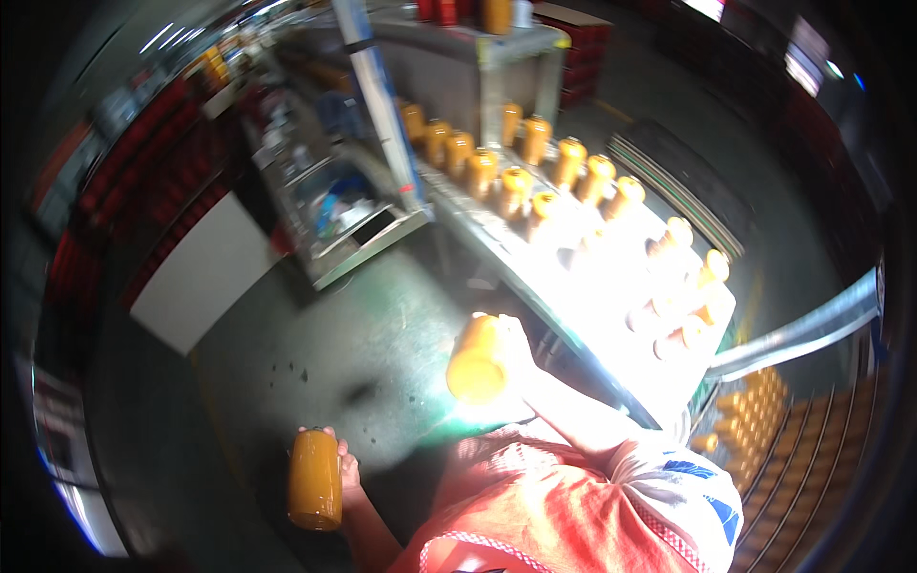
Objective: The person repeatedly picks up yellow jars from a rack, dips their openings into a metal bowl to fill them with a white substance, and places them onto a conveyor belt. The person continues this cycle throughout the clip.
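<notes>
My left hand [350, 470] is closed round a glossy amber-yellow bottle [314, 482], low and to the left over the floor. A second bottle [477, 361] of the same colour is gripped in my right hand [517, 348], in front of my body and beside the near edge of a long table [564, 334]. Strong light washes out parts of this bottle and hand. Several like bottles [514, 191] stand upright in rows along the table, some lost in the glare.
A blue-and-white post [377, 105] rises near a metal cart [368, 250] holding loose items. A white board [205, 272] leans by red stacked crates [143, 143] at left. More yellow bottles [755, 406] are stacked at lower right, below a curved metal bar [802, 329].
</notes>
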### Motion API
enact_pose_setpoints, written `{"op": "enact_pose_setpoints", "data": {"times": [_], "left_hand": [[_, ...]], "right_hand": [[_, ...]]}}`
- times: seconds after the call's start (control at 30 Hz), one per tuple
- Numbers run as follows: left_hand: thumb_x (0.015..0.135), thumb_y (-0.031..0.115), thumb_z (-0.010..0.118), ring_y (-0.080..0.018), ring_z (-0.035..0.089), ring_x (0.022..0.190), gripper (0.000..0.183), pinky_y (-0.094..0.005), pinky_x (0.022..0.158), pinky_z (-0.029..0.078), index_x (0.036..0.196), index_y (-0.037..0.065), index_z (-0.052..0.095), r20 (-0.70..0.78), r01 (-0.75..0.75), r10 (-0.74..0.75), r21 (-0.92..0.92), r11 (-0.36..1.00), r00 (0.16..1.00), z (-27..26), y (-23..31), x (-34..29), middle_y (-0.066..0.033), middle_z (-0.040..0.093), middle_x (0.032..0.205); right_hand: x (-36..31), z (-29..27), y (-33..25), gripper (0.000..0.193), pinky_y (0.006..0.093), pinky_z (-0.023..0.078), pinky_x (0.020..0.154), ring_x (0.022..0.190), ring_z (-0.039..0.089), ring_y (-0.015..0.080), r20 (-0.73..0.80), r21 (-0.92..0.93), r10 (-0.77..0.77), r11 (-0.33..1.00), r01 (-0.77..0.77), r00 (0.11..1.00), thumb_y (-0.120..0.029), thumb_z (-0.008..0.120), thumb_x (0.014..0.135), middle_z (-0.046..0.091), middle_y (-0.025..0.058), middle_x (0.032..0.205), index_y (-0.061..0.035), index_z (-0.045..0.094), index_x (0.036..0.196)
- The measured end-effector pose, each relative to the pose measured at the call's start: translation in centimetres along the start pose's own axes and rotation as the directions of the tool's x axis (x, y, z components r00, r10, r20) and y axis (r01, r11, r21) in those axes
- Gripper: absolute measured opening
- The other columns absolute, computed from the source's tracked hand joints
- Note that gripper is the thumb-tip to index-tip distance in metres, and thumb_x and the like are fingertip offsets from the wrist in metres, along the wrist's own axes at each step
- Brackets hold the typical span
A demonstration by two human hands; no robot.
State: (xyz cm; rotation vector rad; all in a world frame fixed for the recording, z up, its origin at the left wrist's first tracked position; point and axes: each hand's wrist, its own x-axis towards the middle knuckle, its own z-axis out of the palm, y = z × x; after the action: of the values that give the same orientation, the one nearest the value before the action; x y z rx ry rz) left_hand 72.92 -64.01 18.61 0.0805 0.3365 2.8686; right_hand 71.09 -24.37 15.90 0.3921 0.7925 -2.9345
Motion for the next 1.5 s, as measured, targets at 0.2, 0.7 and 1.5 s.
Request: {"op": "enact_pose_setpoints", "data": {"times": [0.2,0.7,1.5], "left_hand": [[0.103,0.044,0.041,-0.0369,0.057,0.09,0.048,-0.0356,0.059,0.054,0.142,0.017,0.048,0.138,0.202,-0.197,-0.025,0.979,0.971,-0.8,-6.4,7.2,-0.0202,0.046,0.133],[0.104,0.055,0.03,-0.0443,0.058,0.101,0.06,-0.0467,0.065,0.061,0.143,0.011,0.042,0.507,0.575,-0.608,0.244,0.781,0.611,12.4,-28.8,33.6,-0.0283,0.039,0.136],[0.077,0.028,0.08,-0.0376,0.047,0.128,0.047,-0.0432,0.106,0.043,0.122,0.029,0.07,0.54,-0.783,-0.822,0.428,0.452,-0.179,8.6,-59.4,56.1,-0.0168,0.041,0.145]], "right_hand": [[-5.2,-4.9,-5.3,0.044,0.0496,0.054,0.076,0.089,0.065,0.0358,-0.031,0.365,-0.04,0.93,0.048,0.999,-0.047,0.048,0.095,0.066,0.0171,0.108,-0.011,0.062,0.117],[-12.5,-13.0,-22.4,0.049,0.0515,0.056,0.072,0.088,0.064,0.0396,-0.306,0.31,-0.418,0.806,0.504,0.856,-0.056,0.043,0.092,0.062,0.0279,0.108,-0.0203,0.059,0.121],[-9.3,-2.0,-13.7,0.065,0.0402,0.049,0.1,0.115,0.06,0.0255,-0.499,-0.802,-0.543,-0.007,0.597,-0.675,-0.05,0.04,0.099,0.059,0.0145,0.129,-0.0052,0.039,0.146]]}}
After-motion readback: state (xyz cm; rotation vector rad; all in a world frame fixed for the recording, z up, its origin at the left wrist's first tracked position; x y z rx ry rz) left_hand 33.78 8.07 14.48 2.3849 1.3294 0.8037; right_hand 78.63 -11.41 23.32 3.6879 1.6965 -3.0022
